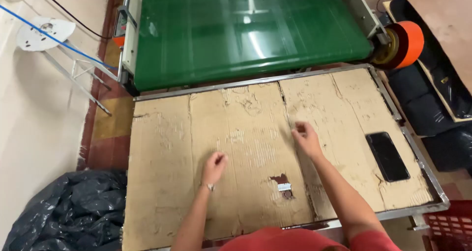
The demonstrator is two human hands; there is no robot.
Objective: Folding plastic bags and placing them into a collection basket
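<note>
**Both hands low over the worn cardboard, nothing held**

Your left hand point(215, 163) hangs just above the cardboard sheet point(167, 172) that covers the metal-framed table point(427, 175). Its fingers are curled loosely inward, close to a fist, and they grip nothing. Your right hand point(307, 138) reaches further forward, near the seam between two cardboard panels. Its fingers are bent and bunched toward the surface; whether they pinch anything small there, you cannot tell from this view.

The cardboard is scuffed and peeling in many places. Between your forearms, a hole torn through it point(282, 184) shows a small metal piece and red beneath.

To your right, a black phone point(387, 155) lies flat and screen-up on the cardboard, well apart from your right hand and close to the table's right rail.

Beyond the far edge of the table runs a green conveyor belt point(246, 30), glossy under the lights. At its right end sits an orange roll point(405, 43).

Left of the table, a dark plastic bag point(69, 209) lies crumpled on the floor. A white stool point(46, 34) stands by the wall, crossed by a blue cable point(29, 21). A red crate point(450, 226) sits at the lower right corner, and black-wrapped bundles point(427, 108) stack up beside the right rail.
</note>
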